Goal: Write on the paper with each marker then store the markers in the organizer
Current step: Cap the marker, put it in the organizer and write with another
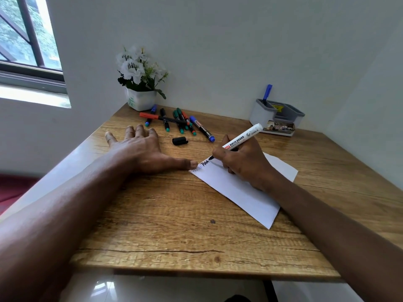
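I see the right hand [244, 164] gripping a white marker [243, 137], its black tip on the paper's [235, 192] far corner beside black letters. The left hand [139, 149] lies flat on the table [174, 225], fingers spread, thumb touching the paper's edge. A black cap [180, 140] and loose markers [174, 120] lie beyond. The organizer [259, 115] at far right holds a blue marker [267, 91].

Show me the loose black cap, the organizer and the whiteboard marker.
black cap [180, 141]: head view, middle of its side.
organizer [260, 115]: head view, front wall of tall compartment.
whiteboard marker [243, 137]: head view, white barrel at the printed label.
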The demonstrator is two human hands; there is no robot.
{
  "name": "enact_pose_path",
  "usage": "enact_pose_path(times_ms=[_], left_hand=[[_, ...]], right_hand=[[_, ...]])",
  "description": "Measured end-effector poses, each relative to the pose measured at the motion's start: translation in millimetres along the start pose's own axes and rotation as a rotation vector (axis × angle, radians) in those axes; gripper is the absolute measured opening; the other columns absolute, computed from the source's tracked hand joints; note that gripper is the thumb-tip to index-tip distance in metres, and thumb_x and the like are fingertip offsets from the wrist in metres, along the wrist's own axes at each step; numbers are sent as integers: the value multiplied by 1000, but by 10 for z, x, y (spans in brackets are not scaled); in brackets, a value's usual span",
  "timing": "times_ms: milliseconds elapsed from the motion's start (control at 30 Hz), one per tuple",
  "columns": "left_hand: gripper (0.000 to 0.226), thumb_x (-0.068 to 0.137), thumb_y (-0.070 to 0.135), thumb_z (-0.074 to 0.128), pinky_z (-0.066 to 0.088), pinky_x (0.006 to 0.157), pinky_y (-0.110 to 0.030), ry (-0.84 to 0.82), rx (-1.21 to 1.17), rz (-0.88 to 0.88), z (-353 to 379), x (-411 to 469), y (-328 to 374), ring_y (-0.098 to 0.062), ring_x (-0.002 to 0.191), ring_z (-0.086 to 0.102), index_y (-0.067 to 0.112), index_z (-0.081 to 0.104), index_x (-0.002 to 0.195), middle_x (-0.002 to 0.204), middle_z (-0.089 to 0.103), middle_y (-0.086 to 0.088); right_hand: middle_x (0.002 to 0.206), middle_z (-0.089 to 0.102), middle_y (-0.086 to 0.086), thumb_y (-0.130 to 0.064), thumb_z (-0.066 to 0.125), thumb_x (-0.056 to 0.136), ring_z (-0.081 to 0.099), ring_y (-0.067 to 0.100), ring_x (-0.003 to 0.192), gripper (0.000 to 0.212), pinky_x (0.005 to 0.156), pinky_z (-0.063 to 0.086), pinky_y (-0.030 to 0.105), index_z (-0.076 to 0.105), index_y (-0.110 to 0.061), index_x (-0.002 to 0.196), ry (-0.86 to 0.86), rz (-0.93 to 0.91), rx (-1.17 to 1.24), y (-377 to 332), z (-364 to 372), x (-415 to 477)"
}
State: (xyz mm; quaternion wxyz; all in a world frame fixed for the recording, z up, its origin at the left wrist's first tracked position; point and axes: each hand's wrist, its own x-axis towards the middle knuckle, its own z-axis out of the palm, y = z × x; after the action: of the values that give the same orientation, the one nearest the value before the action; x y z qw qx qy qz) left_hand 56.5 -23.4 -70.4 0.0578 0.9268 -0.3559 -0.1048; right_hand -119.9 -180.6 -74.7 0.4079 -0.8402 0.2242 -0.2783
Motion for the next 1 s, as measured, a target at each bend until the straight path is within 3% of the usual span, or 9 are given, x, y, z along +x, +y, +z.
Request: enact_pose_path(times_ms=[567, 733, 1000], left_hand=[[160, 36, 111, 35, -5, 117, -73, 1, -6, -8, 6, 5, -2, -31, 157, -8, 22, -1, 163, 170, -9, -10], [159, 37, 111, 36, -5, 117, -73, 3, -11, -5, 15, 14, 3, -31, 157, -9, 22, 0, 163, 170, -9, -10], [160, 35, 111, 35, -5, 117, -73, -2, -16, 1, 9, 19, -3, -32, 157, -8, 22, 0, 163, 170, -9, -10]], right_hand=[[54, 61, -14, -24, 82, 82, 56, 1, 45, 27, 52, 46, 23, 61, -20, 65, 23, -23, -91, -7, 14, -17], [58, 65, -5, -22, 81, 82, 56, 4, 46, 22, 56, 53, 31, 65, -13, 70, 31, -1, -61, -13, -5, -14], [54, 64, -8, -25, 81, 81, 56, 4, 44, 24, 53, 50, 29, 66, -9, 71, 85, 23, -51, 3, -5, 3]])
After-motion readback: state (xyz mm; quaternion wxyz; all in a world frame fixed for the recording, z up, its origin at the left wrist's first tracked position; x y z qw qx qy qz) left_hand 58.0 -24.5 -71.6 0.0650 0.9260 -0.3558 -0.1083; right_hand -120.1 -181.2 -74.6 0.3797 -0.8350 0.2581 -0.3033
